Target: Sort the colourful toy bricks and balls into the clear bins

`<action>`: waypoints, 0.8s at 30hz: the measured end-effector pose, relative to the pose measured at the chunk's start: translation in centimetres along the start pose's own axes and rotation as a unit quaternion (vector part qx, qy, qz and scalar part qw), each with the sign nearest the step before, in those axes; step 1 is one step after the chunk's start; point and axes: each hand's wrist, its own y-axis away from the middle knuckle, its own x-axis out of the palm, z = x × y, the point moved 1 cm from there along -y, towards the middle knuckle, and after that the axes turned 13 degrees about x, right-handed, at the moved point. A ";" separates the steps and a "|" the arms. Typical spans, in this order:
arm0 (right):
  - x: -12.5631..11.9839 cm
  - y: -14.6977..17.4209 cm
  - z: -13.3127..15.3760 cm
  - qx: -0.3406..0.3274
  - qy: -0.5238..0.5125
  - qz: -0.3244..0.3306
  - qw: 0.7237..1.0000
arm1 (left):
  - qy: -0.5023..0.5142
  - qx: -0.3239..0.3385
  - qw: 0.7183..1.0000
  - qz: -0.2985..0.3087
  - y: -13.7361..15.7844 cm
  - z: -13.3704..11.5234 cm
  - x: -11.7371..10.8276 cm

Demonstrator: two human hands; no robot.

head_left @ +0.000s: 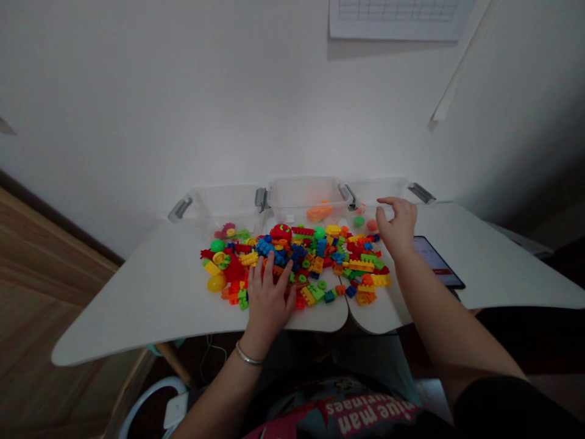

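bearings are read with the brick pile [315, 291] as the dial's centre and 12 o'clock at the wall [183, 91]. the pile, of mixed-colour toy pieces, lies loose on the white table [137, 286].

left hand [270, 299]: at 7 o'clock, palm down, fingers spread over the pile's near edge. fingertips reach beside a cluster of blue pieces [274, 251]; whether any piece is gripped beneath cannot be told. a bracelet [248, 355] is worn on that wrist.

right hand [397, 227]: at 2 o'clock, raised at the near side of the right box [386, 188]. thumb and forefinger stand apart with a visible gap; the remaining fingers are partly hidden. a green ball [359, 221] and an orange ball [372, 225] appear just beside it, at its 9 o'clock.

containers: the left box [223, 198] sits at 10 o'clock, the middle box [292, 189] at 12, all three clear-walled and in a row. an orange piece [320, 211] shows at the middle box.

other items: a yellow ball [216, 282] at 9 o'clock on the pile's edge; a phone [439, 263], screen lit, at 3 o'clock; a printed sheet [397, 21] on the wall at 1 o'clock.
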 end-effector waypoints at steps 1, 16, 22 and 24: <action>0.0 0.8 0.8 -0.014 -0.017 0.005 1.000 | 0.000 -0.001 1.000 -0.001 0.0 0.0 0.0; 5.3 8.2 8.1 -0.088 0.082 0.227 0.966 | 0.004 -0.003 1.000 -0.005 0.0 0.0 0.0; 5.9 8.5 8.6 -0.100 0.086 0.185 0.974 | 0.005 -0.004 1.000 -0.007 0.0 0.1 0.1; 6.1 8.7 8.7 -0.095 0.091 0.183 0.974 | 0.007 -0.002 1.000 -0.007 0.0 0.1 0.2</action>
